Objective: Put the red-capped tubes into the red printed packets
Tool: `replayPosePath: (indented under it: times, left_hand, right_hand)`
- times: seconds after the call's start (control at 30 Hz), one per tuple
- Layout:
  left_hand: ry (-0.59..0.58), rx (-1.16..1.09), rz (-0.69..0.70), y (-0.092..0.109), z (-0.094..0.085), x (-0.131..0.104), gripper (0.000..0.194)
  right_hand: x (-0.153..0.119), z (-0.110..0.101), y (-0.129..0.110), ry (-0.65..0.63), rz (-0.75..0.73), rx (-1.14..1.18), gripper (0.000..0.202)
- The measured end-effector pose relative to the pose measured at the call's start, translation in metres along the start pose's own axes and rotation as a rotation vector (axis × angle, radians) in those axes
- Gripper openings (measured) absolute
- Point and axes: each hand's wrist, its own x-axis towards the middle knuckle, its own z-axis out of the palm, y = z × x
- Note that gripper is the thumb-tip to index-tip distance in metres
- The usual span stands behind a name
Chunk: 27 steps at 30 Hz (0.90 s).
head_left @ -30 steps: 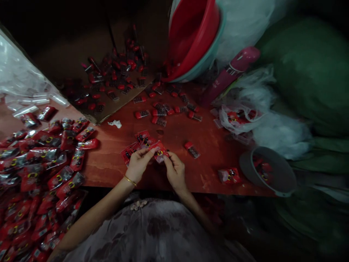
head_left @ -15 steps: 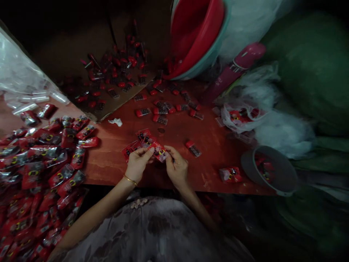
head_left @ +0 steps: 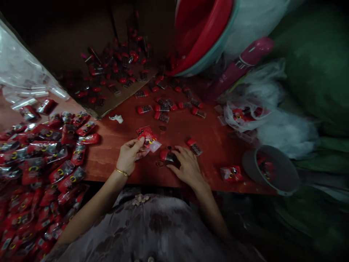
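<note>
Pinched in my left hand is a red printed plastic packet with a clear end pointing right; more of the packet may lie under it, partly hidden by my fingers. To the right, my right hand rests low over the table, thumb and fingers apart around the near end of a small red-capped container with dark contents. I cannot tell how firmly it touches it. A small dark ring lies just below that container. A similar red-capped container lies beyond my right fingertips.
Filled red packets are heaped at the left. A cardboard box of red-capped containers stands at the back, beside red and teal basins. At right are a magenta flask, plastic bags, a grey tub and one filled packet.
My right hand has left the packet and moved right and down to the small container. My left hand has shifted slightly left, still pinching the packet.
</note>
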Motion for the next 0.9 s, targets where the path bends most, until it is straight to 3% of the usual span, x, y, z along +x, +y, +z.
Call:
replayPosePath:
  times: [0.13, 0.23, 0.33, 0.4, 0.53, 0.63, 0.9]
  left_hand:
    - [-0.004, 0.004, -0.010, -0.001, -0.001, 0.000, 0.045]
    - [-0.003, 0.009, -0.019, -0.002, 0.000, 0.000, 0.046]
    - [-0.018, 0.029, -0.005, -0.004, 0.002, 0.000, 0.046]
    - [-0.046, 0.053, 0.028, -0.007, 0.003, 0.000, 0.045]
    - [-0.135, 0.145, 0.141, -0.013, 0.000, 0.000, 0.040]
    - [-0.186, 0.224, 0.206, -0.014, -0.003, -0.001, 0.036]
    - [-0.259, 0.268, 0.243, -0.015, -0.006, 0.000, 0.033]
  right_hand:
    - [-0.004, 0.006, -0.006, 0.041, 0.015, 0.041, 0.034]
    - [-0.008, -0.003, -0.013, 0.086, 0.055, 0.204, 0.037]
    - [-0.014, -0.018, -0.024, -0.011, 0.129, 0.542, 0.032]
    - [-0.017, -0.024, -0.033, -0.115, 0.184, 0.776, 0.044]
    - [-0.014, -0.021, -0.045, -0.181, 0.375, 1.102, 0.051]
    - [-0.007, -0.015, -0.049, -0.231, 0.488, 1.227, 0.049]
    - [0.003, -0.011, -0.052, -0.273, 0.593, 1.387, 0.050]
